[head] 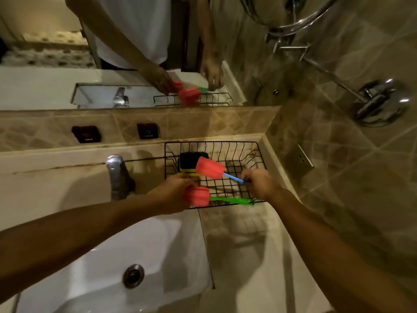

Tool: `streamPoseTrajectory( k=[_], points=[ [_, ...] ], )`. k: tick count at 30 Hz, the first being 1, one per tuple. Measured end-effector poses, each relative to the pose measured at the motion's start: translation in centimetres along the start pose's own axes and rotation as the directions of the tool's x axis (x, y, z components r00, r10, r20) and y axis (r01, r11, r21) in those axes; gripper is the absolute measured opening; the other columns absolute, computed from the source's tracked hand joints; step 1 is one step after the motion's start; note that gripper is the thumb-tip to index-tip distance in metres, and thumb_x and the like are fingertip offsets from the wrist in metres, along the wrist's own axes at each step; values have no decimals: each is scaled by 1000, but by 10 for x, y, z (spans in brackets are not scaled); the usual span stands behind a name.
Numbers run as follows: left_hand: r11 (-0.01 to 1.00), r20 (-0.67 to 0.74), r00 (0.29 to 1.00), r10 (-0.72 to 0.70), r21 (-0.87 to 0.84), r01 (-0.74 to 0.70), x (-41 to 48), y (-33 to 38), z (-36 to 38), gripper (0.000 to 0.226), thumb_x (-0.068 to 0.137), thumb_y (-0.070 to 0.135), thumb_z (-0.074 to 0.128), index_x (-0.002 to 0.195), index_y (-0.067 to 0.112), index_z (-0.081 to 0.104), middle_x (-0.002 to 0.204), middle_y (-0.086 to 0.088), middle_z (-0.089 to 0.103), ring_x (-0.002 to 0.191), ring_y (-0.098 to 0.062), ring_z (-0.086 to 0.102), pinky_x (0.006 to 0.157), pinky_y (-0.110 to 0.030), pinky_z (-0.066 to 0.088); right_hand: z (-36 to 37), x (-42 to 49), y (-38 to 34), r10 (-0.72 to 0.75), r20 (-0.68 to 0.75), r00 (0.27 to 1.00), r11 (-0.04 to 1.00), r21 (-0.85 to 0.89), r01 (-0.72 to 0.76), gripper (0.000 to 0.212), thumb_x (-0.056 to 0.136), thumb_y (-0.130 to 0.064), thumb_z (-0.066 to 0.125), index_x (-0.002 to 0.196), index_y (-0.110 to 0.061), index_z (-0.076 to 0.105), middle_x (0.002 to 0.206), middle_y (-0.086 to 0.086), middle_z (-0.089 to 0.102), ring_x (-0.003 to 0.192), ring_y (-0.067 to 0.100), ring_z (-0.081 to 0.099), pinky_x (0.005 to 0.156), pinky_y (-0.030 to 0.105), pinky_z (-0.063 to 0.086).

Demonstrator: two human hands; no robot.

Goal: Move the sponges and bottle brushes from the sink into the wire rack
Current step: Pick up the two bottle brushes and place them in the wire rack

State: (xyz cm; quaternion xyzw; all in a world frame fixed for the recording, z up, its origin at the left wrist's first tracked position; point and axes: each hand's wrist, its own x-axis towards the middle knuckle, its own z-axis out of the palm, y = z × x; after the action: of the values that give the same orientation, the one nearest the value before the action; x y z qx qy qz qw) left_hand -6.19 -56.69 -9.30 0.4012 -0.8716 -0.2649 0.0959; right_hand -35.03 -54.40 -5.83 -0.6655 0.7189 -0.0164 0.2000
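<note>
**Brushes going into the rack**

Tiled bathroom counter, white sink (176, 245) below, black wire rack (259, 154) at the back right corner against the wall. Sink basin bare apart from the drain (133, 275); nothing of the task seen left in it. Faucet (117, 175) just left of the rack.

Inside the rack, at its far left: a yellow sponge with dark green scrub face (190, 162), already placed. Above it, the blue-handled bottle brush (211, 168), pink foam head over the sponge, handle running right. Along the rack's near edge, the green-handled bottle brush (196, 196), foam head at the left corner, handle tip over the right corner.

Likely step: setting both brushes down, near the end of the task. Next move seems to call for lowering each brush flat onto the wire floor and letting go without the handles catching in the grid.

Left hand (171, 195) at the rack's near left corner, fingers curled about the green brush's head end; exact grip blurred. Right hand (259, 184) over the rack's near right part, fingertips pinched on the blue handle's end. Both forearms extended forward.
</note>
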Motion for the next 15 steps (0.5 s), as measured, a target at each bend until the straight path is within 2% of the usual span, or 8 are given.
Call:
streamPoseTrajectory(
  k=[3, 4, 7, 9, 10, 11, 12, 15],
  points=[
    [998, 29, 999, -17, -59, 18, 15, -8, 15, 43, 72, 20, 75, 111, 23, 57, 118, -11, 56, 98, -21, 59, 77, -27, 51, 9, 29, 13, -2, 83, 997, 996, -94, 10, 15, 87, -6, 56, 93, -14, 67, 79, 1, 61, 69, 14, 58, 62, 21, 54],
    [990, 64, 998, -9, -143, 18, 19, -9, 18, 42, 73, 22, 72, 111, 24, 53, 118, -17, 56, 97, -25, 59, 80, -36, 54, 15, 39, 16, -3, 103, 995, 993, -119, 15, 14, 89, -7, 55, 91, -15, 66, 79, 0, 61, 68, 12, 58, 64, 21, 55],
    [953, 197, 980, -12, -294, 71, 28, -13, 16, 36, 75, 43, 60, 108, 30, 51, 126, -32, 47, 108, -45, 48, 97, -58, 40, 29, 64, 14, 24, 185, 982, 985, -171, 8, 23, 89, -2, 54, 98, -19, 66, 93, 8, 64, 81, 26, 64, 76, 41, 60],
    [911, 176, 984, -24, -401, 94, 32, -13, 17, 30, 78, 34, 62, 108, 31, 55, 126, -33, 46, 111, -49, 48, 97, -51, 44, 37, 76, 11, 9, 278, 961, 973, -225, 56, 28, 89, -1, 53, 103, -22, 65, 100, 9, 64, 88, 28, 64, 80, 42, 59],
    [904, 133, 990, -56, -414, 107, 33, -15, 20, 31, 81, 26, 64, 112, 24, 58, 125, -29, 50, 113, -45, 52, 94, -38, 51, 40, 81, 10, -22, 291, 957, 967, -236, 94, 29, 90, -1, 52, 105, -22, 64, 101, 10, 64, 90, 29, 64, 81, 42, 58],
    [899, 103, 990, -98, -418, 132, 35, -20, 26, 30, 83, 20, 64, 113, 19, 60, 123, -22, 55, 110, -37, 58, 87, -24, 53, 44, 85, 11, -57, 286, 956, 963, -239, 129, 28, 91, -2, 51, 106, -22, 64, 102, 10, 65, 92, 30, 64, 80, 43, 57],
    [900, 90, 986, -143, -403, 167, 38, -24, 31, 30, 84, 20, 64, 114, 17, 61, 121, -17, 58, 107, -32, 61, 83, -20, 52, 49, 89, 11, -95, 276, 957, 955, -247, 166, 25, 92, -5, 51, 105, -21, 64, 101, 11, 66, 93, 31, 63, 78, 42, 55],
    [974, 196, 969, -149, -140, 178, 44, -33, 44, 52, 79, 42, 62, 120, 9, 57, 127, -20, 53, 114, -36, 54, 95, -44, 49, 65, 97, 12, -178, 235, 956, 945, -230, 233, 20, 94, -8, 52, 106, -19, 65, 100, 12, 68, 94, 32, 64, 76, 42, 54]
  ],
)
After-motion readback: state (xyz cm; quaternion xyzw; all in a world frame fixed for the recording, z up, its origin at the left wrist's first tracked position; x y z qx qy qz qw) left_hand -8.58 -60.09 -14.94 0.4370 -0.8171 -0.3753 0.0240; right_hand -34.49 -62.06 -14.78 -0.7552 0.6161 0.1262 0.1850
